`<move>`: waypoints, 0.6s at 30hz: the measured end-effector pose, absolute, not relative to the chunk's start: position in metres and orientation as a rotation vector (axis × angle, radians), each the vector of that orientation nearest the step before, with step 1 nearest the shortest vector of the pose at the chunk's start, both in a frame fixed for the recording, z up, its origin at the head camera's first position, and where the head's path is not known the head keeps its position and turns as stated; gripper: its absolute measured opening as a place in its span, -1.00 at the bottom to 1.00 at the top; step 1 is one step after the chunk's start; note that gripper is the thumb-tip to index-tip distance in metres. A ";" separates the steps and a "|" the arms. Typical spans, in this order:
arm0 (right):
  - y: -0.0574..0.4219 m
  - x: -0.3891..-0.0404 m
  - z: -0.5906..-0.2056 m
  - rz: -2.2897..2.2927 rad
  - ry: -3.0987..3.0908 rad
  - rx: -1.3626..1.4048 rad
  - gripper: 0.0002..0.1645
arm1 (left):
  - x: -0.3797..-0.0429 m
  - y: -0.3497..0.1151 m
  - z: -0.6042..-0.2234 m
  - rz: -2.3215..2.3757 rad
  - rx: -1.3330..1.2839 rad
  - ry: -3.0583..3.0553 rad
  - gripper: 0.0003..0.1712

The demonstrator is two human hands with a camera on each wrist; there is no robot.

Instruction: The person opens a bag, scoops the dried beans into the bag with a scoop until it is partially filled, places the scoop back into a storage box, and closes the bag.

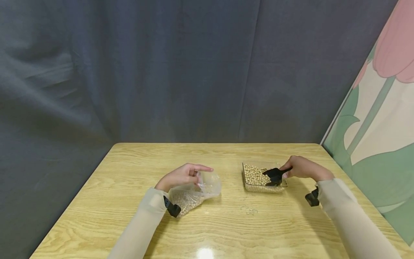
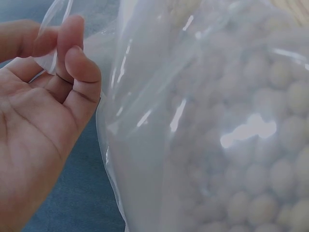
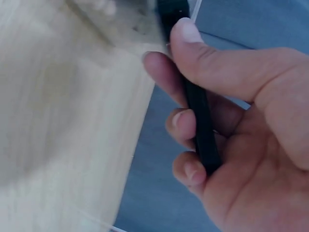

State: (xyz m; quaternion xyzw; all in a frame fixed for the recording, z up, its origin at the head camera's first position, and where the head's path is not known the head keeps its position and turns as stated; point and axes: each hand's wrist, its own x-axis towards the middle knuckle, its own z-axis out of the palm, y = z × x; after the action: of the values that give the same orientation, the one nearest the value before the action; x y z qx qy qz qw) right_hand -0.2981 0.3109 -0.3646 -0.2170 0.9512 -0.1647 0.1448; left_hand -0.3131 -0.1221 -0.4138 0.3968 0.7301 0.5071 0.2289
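Scoop, gripped by the right hand, sits in beans in a clear box nearer the right edge of the desk; the left hand pinches a bean-filled plastic bag nearer the left.

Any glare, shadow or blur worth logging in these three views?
Head: glare on the table at the bottom of the frame, soft shadow by the right sleeve; left wrist: white highlights on the plastic bag, beans hazy through it; right wrist: container blurred, scoop handle clearer.
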 end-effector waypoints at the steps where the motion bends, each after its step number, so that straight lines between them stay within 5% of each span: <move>1: 0.312 -0.298 -0.367 -0.493 2.740 -0.631 -0.55 | -0.313 -0.122 -0.414 1.395 1.091 2.009 -0.40; 18: 0.305 -0.283 -0.375 -0.470 2.918 -0.770 -0.64 | -0.308 -0.124 -0.414 1.382 1.083 2.023 -0.38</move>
State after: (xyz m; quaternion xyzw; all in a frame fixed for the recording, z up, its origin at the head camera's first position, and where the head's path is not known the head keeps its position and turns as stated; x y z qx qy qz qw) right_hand -0.2826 0.3046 -0.3752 -0.2519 0.9545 -0.1538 0.0434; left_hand -0.3078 -0.1244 -0.4139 0.3934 0.7352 0.5021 0.2294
